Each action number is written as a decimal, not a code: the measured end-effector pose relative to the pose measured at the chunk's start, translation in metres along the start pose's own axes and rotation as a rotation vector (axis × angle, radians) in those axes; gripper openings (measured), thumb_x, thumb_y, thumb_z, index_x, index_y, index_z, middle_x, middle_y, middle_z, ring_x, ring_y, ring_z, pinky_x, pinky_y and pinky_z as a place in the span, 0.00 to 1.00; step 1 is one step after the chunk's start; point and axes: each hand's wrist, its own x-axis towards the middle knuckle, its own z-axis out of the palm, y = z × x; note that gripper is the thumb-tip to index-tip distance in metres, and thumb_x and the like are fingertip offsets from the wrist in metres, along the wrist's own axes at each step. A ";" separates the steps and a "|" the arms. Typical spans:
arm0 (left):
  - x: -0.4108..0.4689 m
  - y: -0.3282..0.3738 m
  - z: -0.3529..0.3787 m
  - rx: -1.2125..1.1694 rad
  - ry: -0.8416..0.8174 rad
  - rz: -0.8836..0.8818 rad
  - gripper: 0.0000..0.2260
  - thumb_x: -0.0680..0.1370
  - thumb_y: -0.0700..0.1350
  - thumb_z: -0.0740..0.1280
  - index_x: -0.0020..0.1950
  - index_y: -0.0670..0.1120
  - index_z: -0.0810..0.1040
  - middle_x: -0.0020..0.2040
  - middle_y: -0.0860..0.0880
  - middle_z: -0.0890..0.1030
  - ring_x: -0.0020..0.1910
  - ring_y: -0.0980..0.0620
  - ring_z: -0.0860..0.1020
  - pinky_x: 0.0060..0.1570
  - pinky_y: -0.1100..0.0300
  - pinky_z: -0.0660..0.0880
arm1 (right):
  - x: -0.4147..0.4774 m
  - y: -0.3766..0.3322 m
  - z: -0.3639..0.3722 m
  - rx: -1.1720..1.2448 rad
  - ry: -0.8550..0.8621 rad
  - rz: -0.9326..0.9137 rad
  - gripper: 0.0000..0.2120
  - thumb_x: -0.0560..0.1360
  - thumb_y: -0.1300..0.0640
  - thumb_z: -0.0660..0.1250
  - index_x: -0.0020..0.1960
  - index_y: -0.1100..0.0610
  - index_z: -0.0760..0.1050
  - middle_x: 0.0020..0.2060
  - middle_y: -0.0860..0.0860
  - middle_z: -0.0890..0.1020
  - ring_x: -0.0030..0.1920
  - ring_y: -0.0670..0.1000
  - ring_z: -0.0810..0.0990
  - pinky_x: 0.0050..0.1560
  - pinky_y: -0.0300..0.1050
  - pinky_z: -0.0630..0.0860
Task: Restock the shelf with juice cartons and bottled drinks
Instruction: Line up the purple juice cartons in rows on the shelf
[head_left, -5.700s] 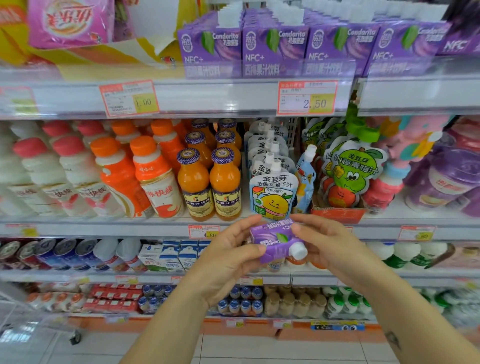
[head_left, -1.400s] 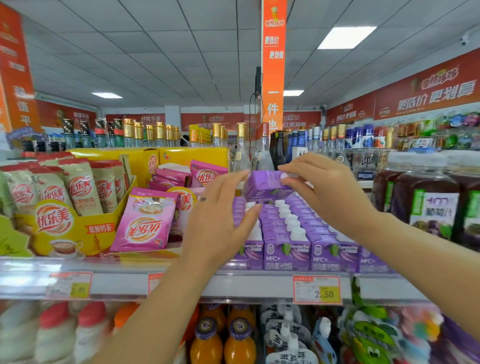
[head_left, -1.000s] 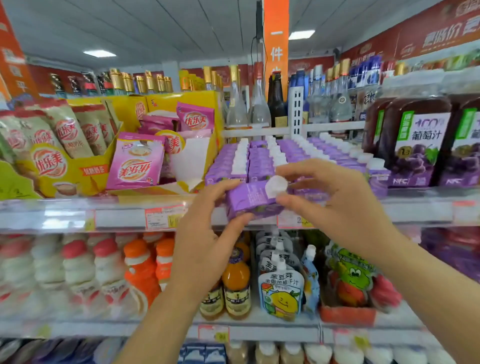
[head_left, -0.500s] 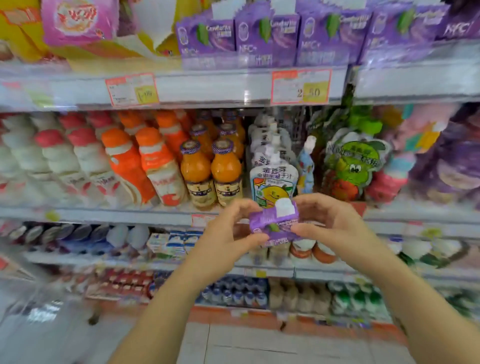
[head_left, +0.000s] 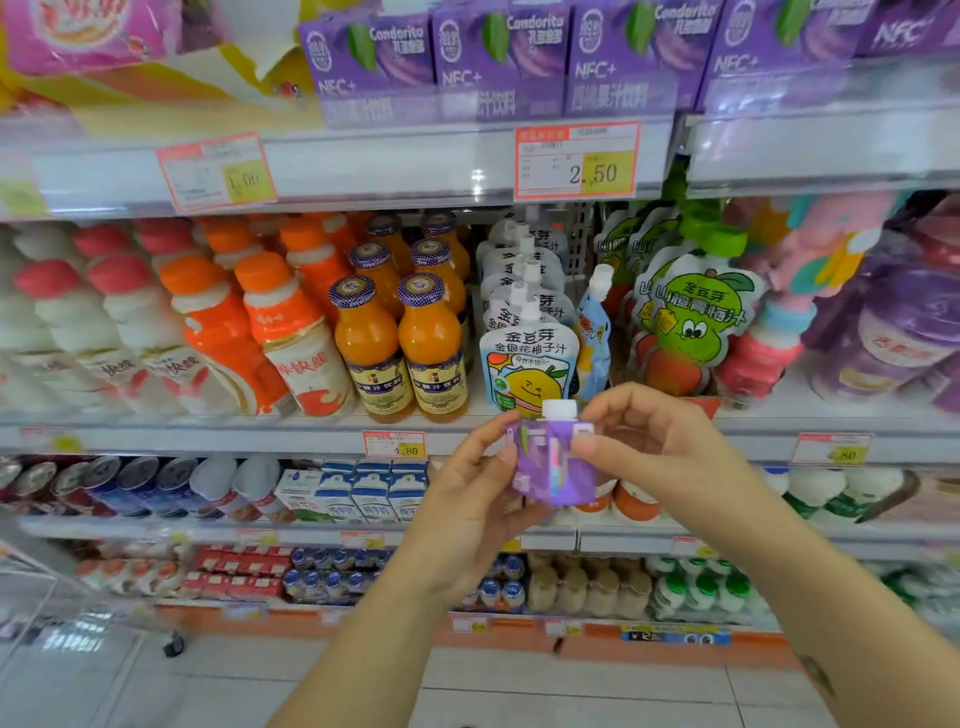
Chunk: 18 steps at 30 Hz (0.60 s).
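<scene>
Left fingers (head_left: 491, 441) curled round the left side of the purple juice carton (head_left: 553, 467), thumb on its front edge. Right fingers (head_left: 615, 402) pinch its upper right corner, thumb just under the top. Both grasping, neither released.

Carton roughly upright, white cap (head_left: 559, 409) on top. Held in the air between left hand (head_left: 467, 499) and right hand (head_left: 654, 441), in front of the middle shelf's front rail (head_left: 260, 434), not touching any shelf.

Just behind the cap: yellow-face drink pouch (head_left: 527, 364), front of a row of the same pouches. Left of it, 2 columns of orange juice bottles (head_left: 400, 348) with dark patterned caps. Further left, white bottles with orange caps (head_left: 280, 322), then with red caps (head_left: 78, 306). Right of the pouches, green pouches (head_left: 685, 322).

Top shelf: row of matching purple cartons (head_left: 498, 57), fronts facing out, well above the held one. Price tag 2.50 (head_left: 576, 161) on the rail below them, price tag 1.00 (head_left: 218, 171) further left.

Shelf below the hands: blue-white milk cartons (head_left: 363, 488), cans lying on their sides to their left. Lower shelves are blurred; cannot tell the items. Tiled floor (head_left: 208, 686) at the bottom.
</scene>
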 end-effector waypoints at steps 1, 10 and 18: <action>0.001 -0.001 0.002 -0.081 0.001 -0.025 0.17 0.71 0.45 0.65 0.61 0.49 0.76 0.49 0.46 0.84 0.43 0.50 0.82 0.38 0.57 0.80 | -0.001 -0.001 0.001 0.012 -0.011 0.005 0.12 0.65 0.52 0.71 0.46 0.56 0.76 0.40 0.53 0.82 0.35 0.46 0.81 0.37 0.38 0.77; 0.004 0.006 0.004 -0.101 0.006 -0.260 0.10 0.79 0.45 0.63 0.56 0.47 0.80 0.42 0.46 0.83 0.34 0.53 0.80 0.31 0.61 0.78 | 0.008 -0.002 -0.003 -0.070 -0.119 0.009 0.18 0.68 0.48 0.68 0.57 0.47 0.79 0.44 0.56 0.84 0.38 0.51 0.80 0.42 0.55 0.76; -0.001 0.011 0.001 0.365 -0.060 0.027 0.23 0.69 0.54 0.67 0.64 0.54 0.74 0.58 0.48 0.81 0.53 0.51 0.82 0.48 0.55 0.80 | 0.015 0.013 0.013 0.471 0.152 0.214 0.17 0.64 0.56 0.70 0.52 0.60 0.78 0.36 0.55 0.83 0.28 0.47 0.79 0.31 0.38 0.77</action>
